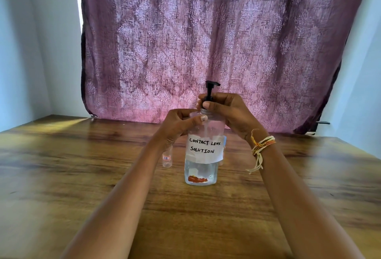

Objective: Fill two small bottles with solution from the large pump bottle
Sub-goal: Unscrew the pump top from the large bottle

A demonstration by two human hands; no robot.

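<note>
The large pump bottle [203, 151] stands upright near the middle of the wooden worktop [82, 176], its handwritten label reading "CONTACT LENS SOLUTION". It is clear, with liquid visible in the lower part; the exact level behind the label cannot be read.

The left hand [181, 123] curls round the bottle's shoulder, thumb across the front, a firm grip on the body. The right hand [224, 107] closes round the collar of the black pump head [210, 90], thumb and fingers pinching just above the neck threads. A band of threads [261, 145] sits on the right wrist, with loose ends hanging.

One small bottle [167, 158], clear and tagged, stands just beside the large bottle on its left, partly hidden by the left forearm. It appears empty. A second small bottle cannot be confirmed; only a faint shape shows behind the right edge of the label.

Judgement: the step in hand appears to be turning or loosening the pump at the collar. Filling has not begun.

Risks noted:
- The left forearm lies close over the small bottle; a shift of the arm could knock it over.
- If the collar releases suddenly, the large bottle could tip or spill.
- The dangling thread ends could touch the open neck and contaminate the solution.
- The small bottle's narrow mouth invites overshoot when dispensing.
</note>
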